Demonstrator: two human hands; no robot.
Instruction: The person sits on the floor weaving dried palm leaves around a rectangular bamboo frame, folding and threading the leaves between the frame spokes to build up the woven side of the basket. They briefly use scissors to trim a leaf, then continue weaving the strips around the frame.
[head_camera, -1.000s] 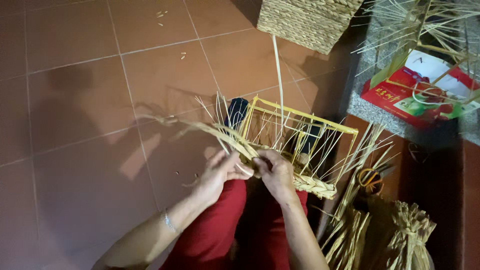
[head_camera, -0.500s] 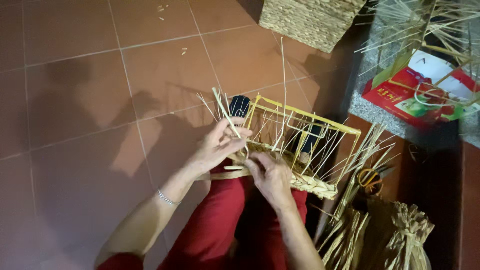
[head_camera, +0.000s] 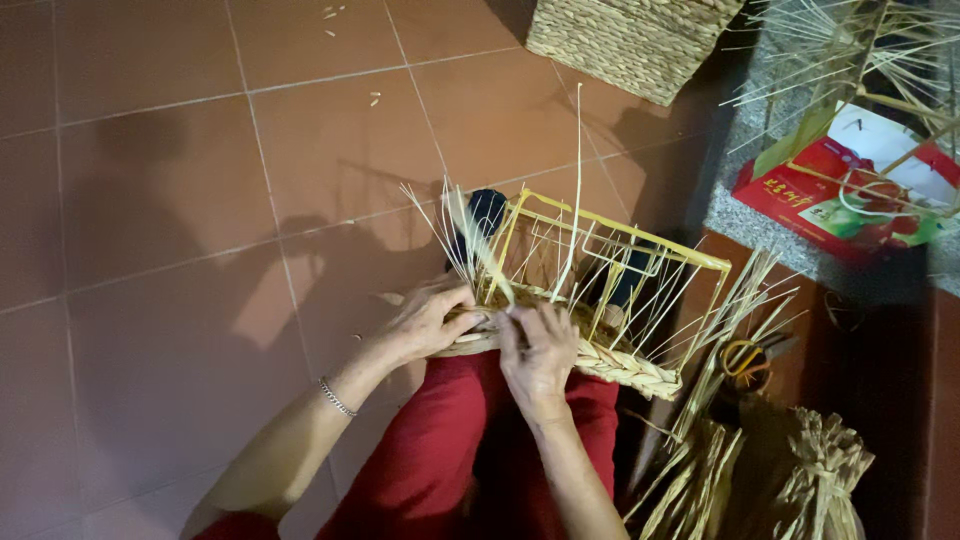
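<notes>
Two bare hands work at a half-woven basket on a yellow wire frame (head_camera: 610, 235), which rests on the person's red-clad lap above the terracotta tiled floor (head_camera: 150, 200). The left hand (head_camera: 425, 322) curls around the braided straw rim (head_camera: 620, 365), its grip closed on it. The right hand (head_camera: 540, 350) pinches a flat pale straw strand (head_camera: 478, 245), fingertips together.

One package showed: a flat cardboard box (head_camera: 835, 195) at the upper right, lying on a grey speckled ledge (head_camera: 760, 235). It was mostly red, with a green patch and a picture of red fruit on its near face, a white inside and a green flap standing up at its left end. Thin straws crossed over it
</notes>
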